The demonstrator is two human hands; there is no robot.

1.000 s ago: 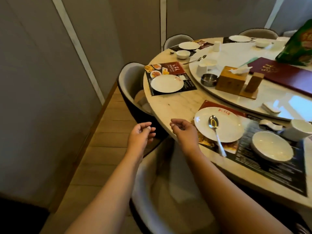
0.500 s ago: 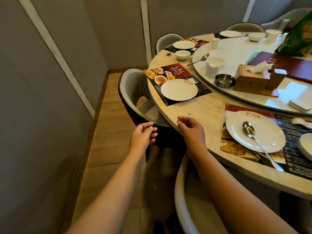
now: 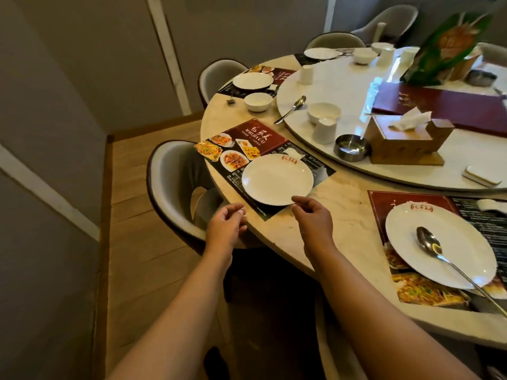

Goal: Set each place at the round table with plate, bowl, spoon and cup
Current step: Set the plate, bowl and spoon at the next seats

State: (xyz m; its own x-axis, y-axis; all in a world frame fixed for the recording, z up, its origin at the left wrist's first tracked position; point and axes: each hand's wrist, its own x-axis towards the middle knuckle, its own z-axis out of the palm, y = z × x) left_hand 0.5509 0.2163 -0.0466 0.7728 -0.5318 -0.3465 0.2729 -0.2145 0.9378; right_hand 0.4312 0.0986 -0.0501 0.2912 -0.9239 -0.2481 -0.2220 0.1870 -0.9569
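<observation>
Both hands hold nothing. The left hand (image 3: 226, 229) hangs off the table's edge with fingers loosely curled; the right hand (image 3: 312, 223) sits over the rim, fingers loosely bent, its tips just beside the near edge of the plate (image 3: 277, 179), at about 6 o'clock of it. I cannot tell whether they touch it.

That plate lies alone on its placemat (image 3: 258, 138): no bowl, spoon or cup at this place. The pieces it lacks wait on the turntable (image 3: 343, 86) at about 1 o'clock from the plate: a spoon (image 3: 292, 108), a bowl (image 3: 324, 112) and, just in front of the bowl, a cup (image 3: 325, 131).

At 3 o'clock the next place has a second plate (image 3: 439, 242) with a second spoon (image 3: 439, 250) on it.

The step in hand looks like dressing the bare place. The next move likely calls for a reach past the plate to the turntable, lifting the bowl or cup clear of the ashtray (image 3: 352, 147) beside them.
</observation>
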